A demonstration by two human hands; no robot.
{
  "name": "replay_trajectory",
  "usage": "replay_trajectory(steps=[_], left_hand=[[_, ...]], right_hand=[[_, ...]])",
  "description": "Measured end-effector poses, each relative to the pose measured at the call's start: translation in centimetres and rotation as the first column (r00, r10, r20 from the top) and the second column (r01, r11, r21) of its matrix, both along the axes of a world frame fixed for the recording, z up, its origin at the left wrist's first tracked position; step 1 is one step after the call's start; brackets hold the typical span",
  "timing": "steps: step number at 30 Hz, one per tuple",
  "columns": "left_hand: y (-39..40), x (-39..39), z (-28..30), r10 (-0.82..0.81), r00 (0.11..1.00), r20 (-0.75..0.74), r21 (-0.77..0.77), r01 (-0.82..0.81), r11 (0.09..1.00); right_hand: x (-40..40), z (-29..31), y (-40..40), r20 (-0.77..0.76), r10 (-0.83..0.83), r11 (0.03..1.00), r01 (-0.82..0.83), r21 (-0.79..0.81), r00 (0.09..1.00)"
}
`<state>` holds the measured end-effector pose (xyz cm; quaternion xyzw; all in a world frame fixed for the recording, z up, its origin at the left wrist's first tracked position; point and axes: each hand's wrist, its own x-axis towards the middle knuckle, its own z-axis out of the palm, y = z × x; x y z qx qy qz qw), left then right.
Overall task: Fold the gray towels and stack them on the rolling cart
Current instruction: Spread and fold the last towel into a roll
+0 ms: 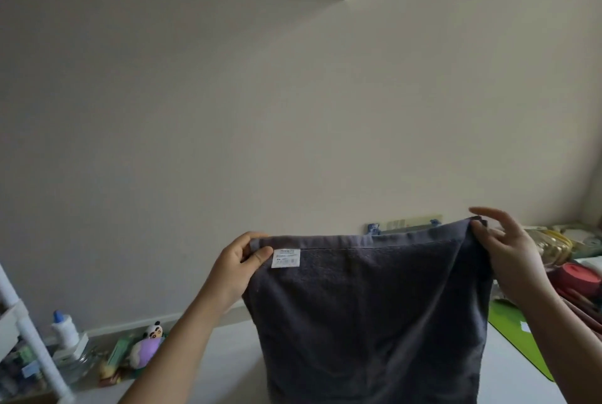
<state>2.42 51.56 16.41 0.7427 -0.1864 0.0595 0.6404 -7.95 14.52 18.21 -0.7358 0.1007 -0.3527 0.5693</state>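
Gray towel (368,315) is held up by its top corners, pinched by left hand (239,262) and right hand (508,250).

towel tag (285,258) print blurred (unreadable), nothing legible

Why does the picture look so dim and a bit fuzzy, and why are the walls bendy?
Head view: soft dim light, no glare; the gray towel looks dark, its white label too blurry to read; the right hand has smeared fingers; the wide lens bends the wall edges.
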Motion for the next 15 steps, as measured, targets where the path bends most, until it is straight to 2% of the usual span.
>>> replay_trajectory(steps=[3,5,7,11,13,15], left_hand=[[2.1,1.0,-0.6,-0.164,0.984,-0.075,0.136,0.173,0.976],[3.5,1.6,-0.9,-0.255,0.951,-0.178,0.244,0.293,0.924],[3.8,1.8,-1.1,-0.319,0.905,-0.283,0.314,0.401,0.86],[4.6,2.2,-1.3,-0.34,0.846,-0.41,0.478,0.517,0.711],[4.7,2.4,-1.5,-0.292,0.864,-0.41,0.583,0.495,0.644],[4.8,2.6,-1.7,-0.219,0.895,-0.389,0.647,0.435,0.626]], right_hand=[[-0.2,-0.5,-1.0,-0.092,0.153,0.984,-0.16,-0.077,0.984],[-0.2,-0.9,-1.9,-0.199,0.269,0.952,-0.292,-0.094,0.942],[-0.3,-1.2,-2.7,-0.309,0.317,0.923,-0.366,-0.116,0.897],[0.4,-1.2,-2.1,-0.476,0.336,0.875,-0.457,-0.161,0.812],[0.4,-0.7,-1.6,-0.546,0.302,0.844,-0.485,-0.228,0.782],[0.4,-0.3,-1.4,-0.612,0.243,0.811,-0.504,-0.297,0.752]])
